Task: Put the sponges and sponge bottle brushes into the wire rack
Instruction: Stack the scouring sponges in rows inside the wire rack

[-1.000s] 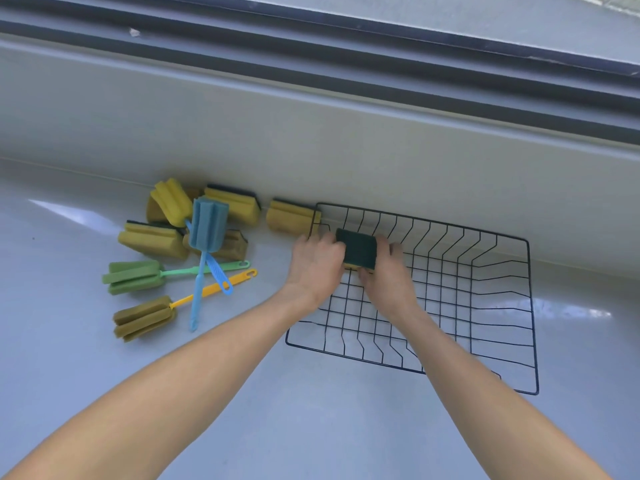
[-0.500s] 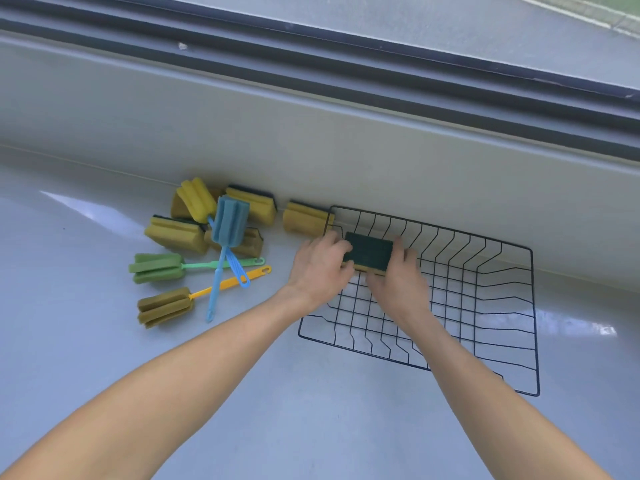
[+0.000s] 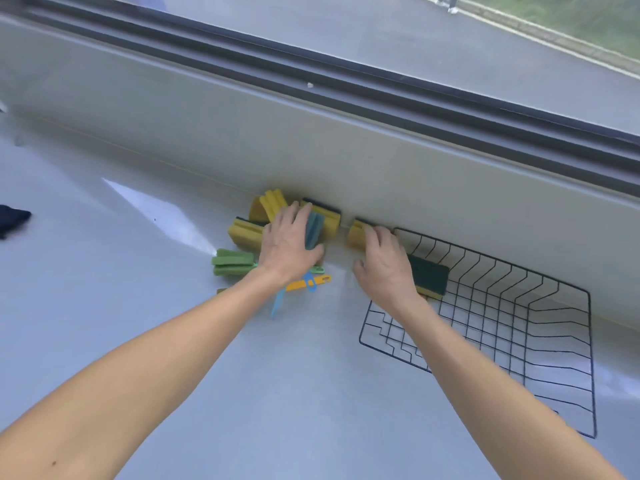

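Note:
The black wire rack lies on the grey counter at the right. One sponge, green scouring side up, rests in its left corner. My right hand is beside that corner, fingers spread, fingertips touching a yellow sponge against the wall. My left hand lies over the pile of yellow sponges, and the blue brush head sits between its fingers and thumb. A green sponge brush and a yellow brush handle lie under my left wrist.
A low grey wall with a window track above runs right behind the sponges and the rack. A dark cloth sits at the far left edge. Bare counter stretches toward me between my forearms.
Both hands let go of the green-topped sponge, which now lies in the rack. They moved left: the left onto the sponge pile, the right to the lone yellow sponge. The view shifted left.

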